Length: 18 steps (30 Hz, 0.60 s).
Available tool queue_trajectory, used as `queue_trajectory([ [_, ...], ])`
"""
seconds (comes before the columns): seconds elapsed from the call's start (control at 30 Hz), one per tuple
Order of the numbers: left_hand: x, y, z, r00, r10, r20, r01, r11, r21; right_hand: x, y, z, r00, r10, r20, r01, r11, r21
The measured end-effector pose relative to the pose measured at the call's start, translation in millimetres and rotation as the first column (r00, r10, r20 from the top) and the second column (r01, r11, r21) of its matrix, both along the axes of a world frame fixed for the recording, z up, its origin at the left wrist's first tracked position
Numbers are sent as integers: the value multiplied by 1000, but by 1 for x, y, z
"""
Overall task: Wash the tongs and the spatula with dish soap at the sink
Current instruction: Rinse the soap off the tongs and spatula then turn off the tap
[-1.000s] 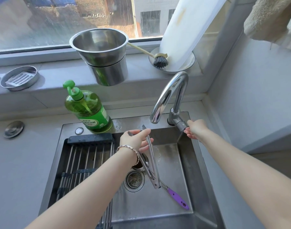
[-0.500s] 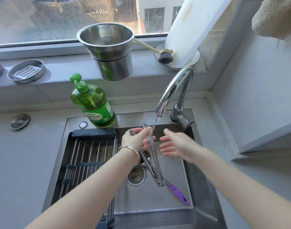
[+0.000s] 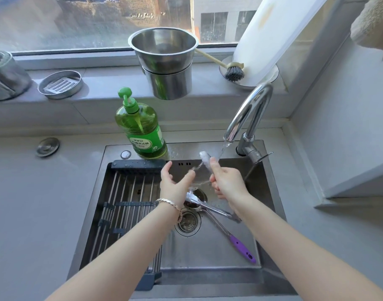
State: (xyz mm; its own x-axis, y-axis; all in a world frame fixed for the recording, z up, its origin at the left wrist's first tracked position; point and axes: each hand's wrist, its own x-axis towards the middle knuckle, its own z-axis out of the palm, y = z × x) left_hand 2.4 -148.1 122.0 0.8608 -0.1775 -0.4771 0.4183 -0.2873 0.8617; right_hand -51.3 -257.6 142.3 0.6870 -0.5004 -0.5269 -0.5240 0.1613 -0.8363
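Water runs from the faucet into the sink. The right hand is clenched round the tongs, its thumb up along the shaft; one blurred tip sticks up at twelve o'clock of the fist, touching the stream, while the rest of the tongs slants down under the wrist toward the drain. The left hand is released, palm turned toward the right hand, fingers spread, just beside the tongs at their nine o'clock; I cannot tell whether the fingertips touch the metal. The spatula lies on the sink floor, its purple handle pointing to five o'clock, its head end by the drain under the tongs. The dish soap bottle stands upright on the worktop at the sink's eleven o'clock. A drying rack covers the left part of the basin.
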Motion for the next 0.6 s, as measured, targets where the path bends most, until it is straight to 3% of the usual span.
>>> queue_trajectory([
  [0.07,0,-4,1,988,-69,137,64,997,38,2,1,1,998,50,37,-47,997,-61],
  [0.1,-1,-9,4,989,-90,116,92,996,-9,3,3,1,995,83,51,-79,993,-83],
  [0.17,-2,-23,7,995,-78,-68,62,977,-202,4,8,0,987,145,65,-137,984,-116],
  [0.23,-1,-39,6,984,-78,-158,32,960,-277,4,12,-3,985,155,80,-145,983,-112],
  [0.47,11,-60,19,950,-17,-312,-36,986,-163,-17,7,-16,976,205,73,-178,947,-267],
  [0.53,11,-58,19,956,-99,-276,51,983,-174,-19,5,-19,980,183,80,-158,956,-248],
  [0.6,5,-54,19,941,-203,-270,119,947,-299,-17,0,-17,987,131,97,-108,971,-214],
])
